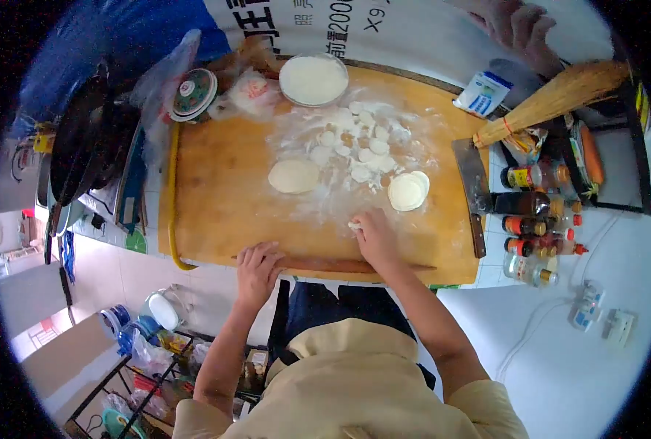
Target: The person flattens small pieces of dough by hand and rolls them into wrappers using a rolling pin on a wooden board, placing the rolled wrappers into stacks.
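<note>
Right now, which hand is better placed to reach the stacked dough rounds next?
Probably the right hand, nearer the rounds, though apparently pinching something white; the left hand is on the rolling pin.

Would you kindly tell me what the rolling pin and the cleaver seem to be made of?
The rolling pin: probably wood, from its brown, matte-looking surface. The cleaver: blade apparently metal, being flat and grey; handle brown, possibly wood, though plastic isn't excluded.

We count one rolling pin (318,264), one stack of dough rounds (408,192), one cleaver (473,183) and one broom (559,99).
</note>
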### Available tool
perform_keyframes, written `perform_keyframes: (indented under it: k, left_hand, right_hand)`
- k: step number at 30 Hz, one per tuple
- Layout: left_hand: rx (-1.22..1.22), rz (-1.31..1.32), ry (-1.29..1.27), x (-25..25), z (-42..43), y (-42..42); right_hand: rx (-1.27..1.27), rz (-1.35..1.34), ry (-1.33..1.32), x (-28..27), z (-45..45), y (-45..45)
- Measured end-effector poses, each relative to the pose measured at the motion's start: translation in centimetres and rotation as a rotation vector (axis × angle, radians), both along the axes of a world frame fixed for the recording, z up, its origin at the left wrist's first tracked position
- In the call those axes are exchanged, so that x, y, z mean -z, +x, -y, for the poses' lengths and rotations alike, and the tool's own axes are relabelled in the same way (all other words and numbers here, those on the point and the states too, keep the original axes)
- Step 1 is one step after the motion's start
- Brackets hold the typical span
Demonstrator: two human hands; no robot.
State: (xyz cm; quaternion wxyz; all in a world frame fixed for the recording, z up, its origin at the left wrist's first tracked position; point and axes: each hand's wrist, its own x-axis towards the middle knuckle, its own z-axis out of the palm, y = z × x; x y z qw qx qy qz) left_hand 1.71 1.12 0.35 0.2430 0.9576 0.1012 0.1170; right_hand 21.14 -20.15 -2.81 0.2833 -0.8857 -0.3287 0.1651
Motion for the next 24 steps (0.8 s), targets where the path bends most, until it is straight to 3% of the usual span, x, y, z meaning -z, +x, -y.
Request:
perform_keyframes:
  k: [1,5,7,11,13,17,19,20,22,24]
  left_hand:
    - [0.004,0.003,-0.007,-0.2,0.0,0.2]
    - [0.033,-0.008,0.001,-0.2,-0.3,0.4]
    - [0.045,-0.038,-0.018,0.1,-0.6,0.2]
    - [0.024,-0.008,-0.005,0.5,-0.5,0.7]
    - [0.034,-0.004,-0.026,0.5,-1.0,0.9]
    - [0.046,0.004,-0.025,1.1,-2.3,1.1]
    - [0.031,-0.055,-0.016,2.2,-3.3,1.0]
    - [0.018,-0.116,-0.01,2.8,-3.6,0.9]
    - [0.107,-0.136,0.05,2.8,-4.4,3.3]
    - [0.194,-0.165,0.11,2.7,-4.7,5.5]
  right_hand:
    - [-0.034,0.115,-0.023,0.4,0.2,-0.2]
    - [-0.106,0.091,0.037,0.7,1.7,-0.7]
    - [0.062,-0.08,0.165,-0.3,2.1,-0.8]
    - [0.056,-0.162,0.109,-0.3,2.0,-0.7]
    - [-0.112,-0.185,0.037,0.1,1.9,-1.0]
    - [0.0,-0.169,0.132,0.5,4.1,-2.7]
    - [0.289,0.056,0.082,0.2,5.8,-3.2]
    - [0.29,0.056,0.082,0.3,6.2,-3.0]
    - [0.155,0.381,-0.241,-0.4,6.4,-2.4]
    - [0.181,0.369,-0.231,-0.4,5.6,-0.5]
